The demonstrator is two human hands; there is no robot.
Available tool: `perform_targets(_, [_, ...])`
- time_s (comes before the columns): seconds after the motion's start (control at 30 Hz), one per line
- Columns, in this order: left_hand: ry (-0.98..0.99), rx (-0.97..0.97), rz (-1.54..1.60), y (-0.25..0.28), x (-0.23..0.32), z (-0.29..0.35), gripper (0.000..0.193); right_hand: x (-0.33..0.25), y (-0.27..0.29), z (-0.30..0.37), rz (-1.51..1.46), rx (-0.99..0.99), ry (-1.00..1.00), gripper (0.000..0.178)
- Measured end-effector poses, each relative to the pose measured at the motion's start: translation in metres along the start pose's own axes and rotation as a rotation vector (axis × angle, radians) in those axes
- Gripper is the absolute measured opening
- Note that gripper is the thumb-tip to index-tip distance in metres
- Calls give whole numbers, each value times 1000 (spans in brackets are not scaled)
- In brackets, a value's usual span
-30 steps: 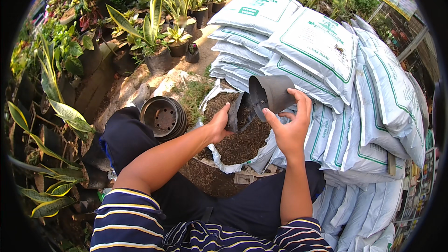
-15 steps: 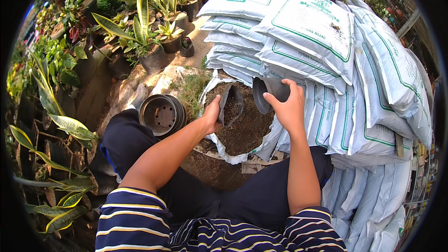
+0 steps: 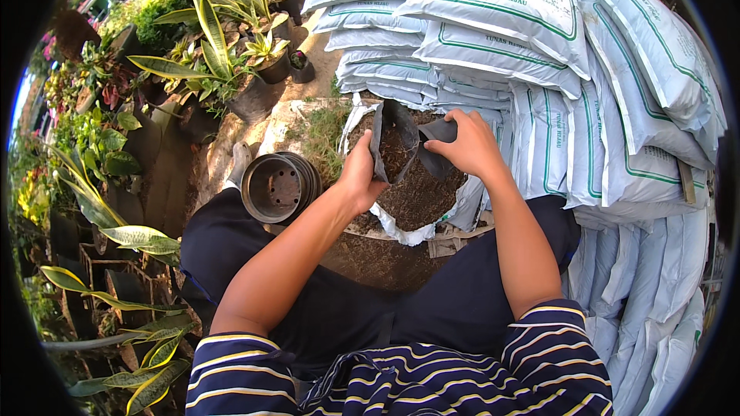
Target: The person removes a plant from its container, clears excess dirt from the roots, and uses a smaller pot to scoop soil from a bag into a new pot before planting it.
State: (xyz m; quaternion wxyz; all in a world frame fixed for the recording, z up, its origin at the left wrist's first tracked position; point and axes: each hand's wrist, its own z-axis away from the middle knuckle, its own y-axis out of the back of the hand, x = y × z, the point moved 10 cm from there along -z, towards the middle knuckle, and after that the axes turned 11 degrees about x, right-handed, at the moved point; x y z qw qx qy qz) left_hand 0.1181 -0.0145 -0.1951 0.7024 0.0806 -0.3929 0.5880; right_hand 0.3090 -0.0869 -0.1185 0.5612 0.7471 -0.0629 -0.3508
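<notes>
My left hand (image 3: 361, 175) is closed on a black, soft-walled planting bag (image 3: 379, 156), its mouth turned up and dark soil showing inside. In my right hand (image 3: 472, 142) is a black plastic pot (image 3: 438, 156), tilted with its rim against or very close to the bag's right edge. Both are held above an opened white sack (image 3: 389, 229) full of brown potting soil (image 3: 420, 204), between my knees and the stacked sacks. Whether soil is inside the tilted pot cannot be made out.
A stack of empty round black pots (image 3: 281, 187) with drainage holes stands by my left knee. White filled sacks (image 3: 493, 0) are piled high ahead and to the right. Potted snake plants (image 3: 218, 54) crowd the left side. Grass (image 3: 320, 135) grows beside the soil sack.
My right hand has brought the tilted pot left and down to the planting bag's mouth. The bag has turned so its opening shows more. The whole view has shifted slightly.
</notes>
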Motion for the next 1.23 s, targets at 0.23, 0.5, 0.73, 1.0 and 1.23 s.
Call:
perform_targets(0.23, [-125, 8, 207, 3, 48, 39, 35, 19, -45, 4, 140, -236, -138, 84])
perform_targets(0.5, [-132, -50, 301, 5, 62, 58, 36, 118, -91, 2, 399, -375, -365, 87])
perform_targets(0.73, [-116, -95, 338, -4, 66, 66, 54, 170, -120, 15, 274, -232, -568, 87])
perform_targets(1.0, [-88, -53, 342, -1, 72, 74, 47, 120, -120, 17, 328, -250, -482, 83])
perform_targets(1.23, [-66, -30, 290, -8, 78, 79, 57, 144, -138, 19, -80, -174, -662, 91])
